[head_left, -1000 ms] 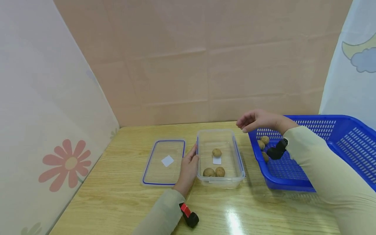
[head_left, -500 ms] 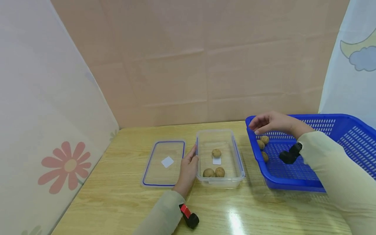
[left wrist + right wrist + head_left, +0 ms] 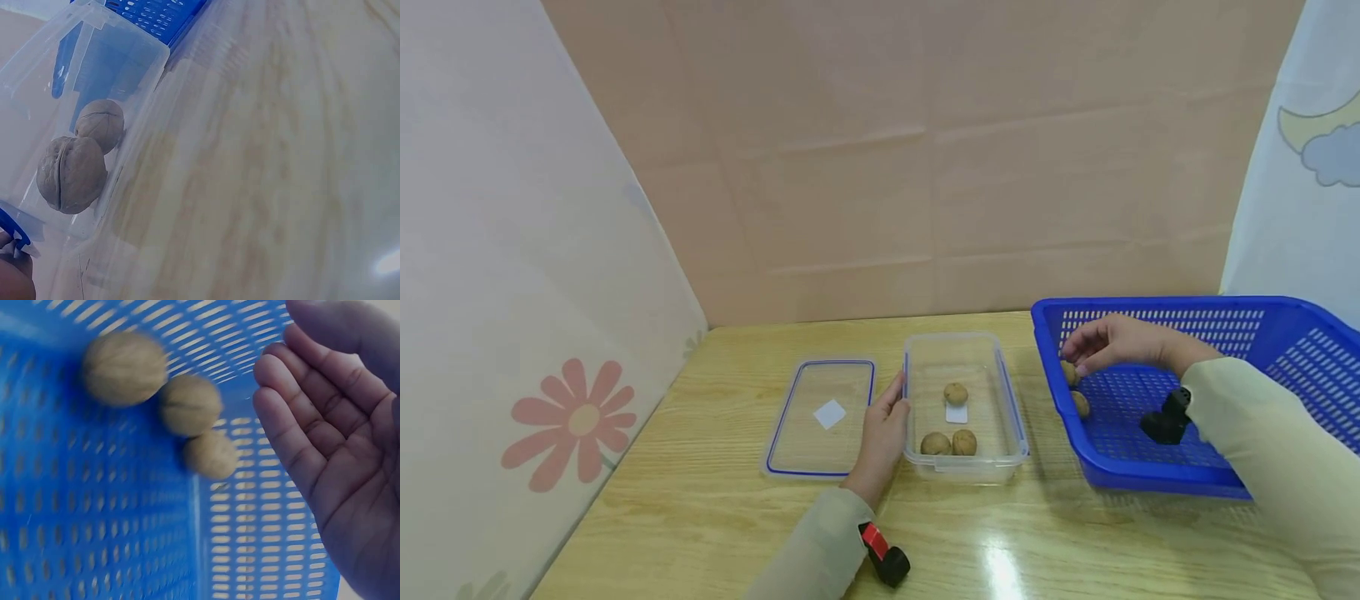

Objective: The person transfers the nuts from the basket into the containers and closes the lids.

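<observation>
My left hand touches the left wall of a clear plastic food container with its fingers along the outside. Inside the container are three walnuts, two at the near end, one of them a large walnut, and another walnut by a white label. My right hand reaches into a blue plastic basket, holding nothing, its fingers loosely bent. Below and beside the fingers, three walnuts lie along the basket's left end, among them a walnut in the right wrist view. In the head view my hand partly covers them.
The container's clear lid, with a blue seal and a white label, lies flat on the wooden table left of my left hand. A peach cloth backdrop stands behind the table. The basket's raised rim lies between both hands.
My right hand has moved right from beside the basket's rim, then down into the basket over the walnuts. The left hand and the container have stayed in place.
</observation>
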`<control>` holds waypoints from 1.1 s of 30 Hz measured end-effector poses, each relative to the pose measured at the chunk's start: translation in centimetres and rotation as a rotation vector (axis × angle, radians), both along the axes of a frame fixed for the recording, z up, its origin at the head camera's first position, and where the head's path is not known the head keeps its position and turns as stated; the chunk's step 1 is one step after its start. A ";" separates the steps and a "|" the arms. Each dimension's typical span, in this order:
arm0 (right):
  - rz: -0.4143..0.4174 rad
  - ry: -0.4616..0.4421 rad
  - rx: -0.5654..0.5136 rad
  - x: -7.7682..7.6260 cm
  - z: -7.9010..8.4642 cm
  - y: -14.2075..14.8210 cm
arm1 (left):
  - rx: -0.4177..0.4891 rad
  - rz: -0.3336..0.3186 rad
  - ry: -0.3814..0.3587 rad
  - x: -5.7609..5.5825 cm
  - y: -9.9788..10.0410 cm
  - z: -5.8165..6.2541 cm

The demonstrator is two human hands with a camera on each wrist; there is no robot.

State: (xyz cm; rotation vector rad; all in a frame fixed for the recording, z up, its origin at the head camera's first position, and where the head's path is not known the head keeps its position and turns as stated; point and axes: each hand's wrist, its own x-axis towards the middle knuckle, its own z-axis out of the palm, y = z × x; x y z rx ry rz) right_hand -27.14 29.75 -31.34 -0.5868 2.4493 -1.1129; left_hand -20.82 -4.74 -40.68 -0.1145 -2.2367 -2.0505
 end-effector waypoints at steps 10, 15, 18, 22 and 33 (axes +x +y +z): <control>0.091 -0.064 0.081 -0.4 -1.4 0.5 | -0.006 -0.006 -0.018 0.0 -0.2 0.0; 0.119 -0.087 0.125 -0.2 -1.8 0.6 | -0.011 -0.011 -0.030 0.1 -0.1 0.2; 0.138 -0.092 0.133 -0.1 -2.0 0.5 | -0.016 -0.015 -0.031 0.1 -0.1 0.2; 0.139 -0.094 0.153 0.1 -2.2 0.2 | -0.006 -0.013 -0.028 0.1 -0.1 0.1; 0.117 -0.081 0.220 0.0 -3.1 -0.3 | 0.013 -0.007 -0.039 0.0 0.0 0.1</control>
